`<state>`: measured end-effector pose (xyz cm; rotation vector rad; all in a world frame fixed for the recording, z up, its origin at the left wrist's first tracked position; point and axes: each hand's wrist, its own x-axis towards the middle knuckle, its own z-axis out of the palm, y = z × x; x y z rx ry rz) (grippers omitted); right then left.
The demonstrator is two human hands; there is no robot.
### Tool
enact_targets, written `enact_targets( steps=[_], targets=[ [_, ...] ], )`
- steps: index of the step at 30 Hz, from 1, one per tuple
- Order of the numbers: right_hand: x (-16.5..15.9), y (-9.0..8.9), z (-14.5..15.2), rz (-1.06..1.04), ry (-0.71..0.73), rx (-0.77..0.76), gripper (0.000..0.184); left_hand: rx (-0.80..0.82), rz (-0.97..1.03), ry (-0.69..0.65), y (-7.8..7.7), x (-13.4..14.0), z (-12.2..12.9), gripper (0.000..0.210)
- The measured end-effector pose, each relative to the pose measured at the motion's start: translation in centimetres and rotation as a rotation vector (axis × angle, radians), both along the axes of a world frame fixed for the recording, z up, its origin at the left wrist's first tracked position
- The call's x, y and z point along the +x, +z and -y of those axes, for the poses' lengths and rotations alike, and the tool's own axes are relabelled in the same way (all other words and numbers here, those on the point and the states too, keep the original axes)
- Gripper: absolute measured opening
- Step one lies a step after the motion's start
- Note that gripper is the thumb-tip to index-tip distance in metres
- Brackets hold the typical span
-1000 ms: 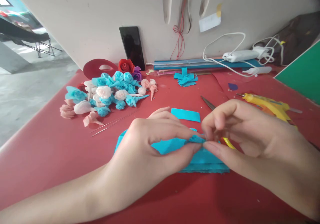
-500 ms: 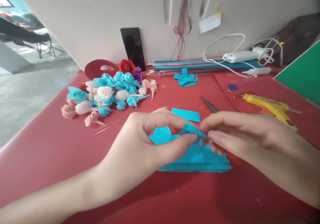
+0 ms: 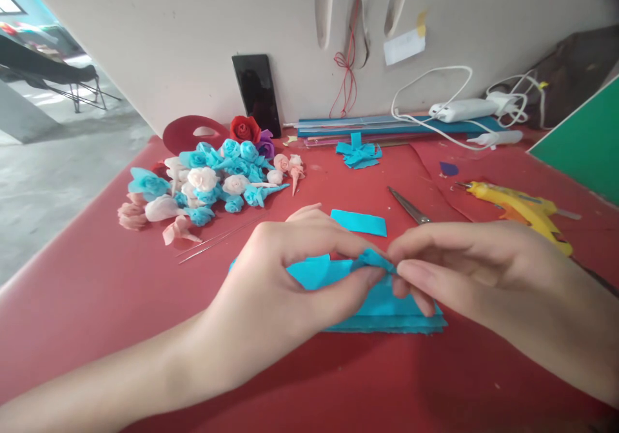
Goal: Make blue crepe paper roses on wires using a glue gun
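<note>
Between my two hands is a small, crumpled piece of blue crepe paper (image 3: 372,259). My left hand (image 3: 290,278) pinches its left part between thumb and forefinger. At its right end, the thumb and forefinger of my right hand (image 3: 454,265) are pinched on the same piece. Beneath both hands lies a stack of blue crepe paper sheets (image 3: 387,320), partly covered by my fingers. A separate blue paper strip (image 3: 358,223) lies just beyond them. The scissors (image 3: 406,204) point away to the left, their handles hidden behind my right hand.
Paper flowers (image 3: 203,178) in blue, white and pink are heaped at the left. Blue scraps (image 3: 358,151) sit farther back. On the right lies a yellow glue gun (image 3: 517,207). A phone (image 3: 256,91) leans on the wall; white cables (image 3: 464,107) run along the back.
The blue piece has been folded or twisted smaller between my fingertips. My right fingers have curled further beneath it, and my left hand has shifted slightly.
</note>
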<state>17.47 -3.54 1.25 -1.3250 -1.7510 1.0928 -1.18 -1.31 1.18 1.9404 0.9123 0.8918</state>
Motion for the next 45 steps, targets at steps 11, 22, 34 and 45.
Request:
enact_targets(
  steps=[11,22,34,45],
  targets=[
    [-0.2,-0.3,0.3,0.036,-0.022,0.007,0.015,0.035,-0.009,-0.002,-0.3,0.2,0.3,0.012],
    [0.4,-0.2,0.3,-0.199,0.016,-0.143,0.011,-0.131,0.03,0.03,0.0,-0.4,0.1,0.013],
    [0.9,-0.7,-0.1,-0.502,0.064,-0.402,0.009,0.516,0.034,0.04,-1.4,-0.6,-0.5,0.047],
    [-0.1,-1.1,-0.3,-0.164,-0.083,-0.056,0.028,-0.367,0.071,-0.197,-1.3,0.2,-0.9,0.011]
  ],
)
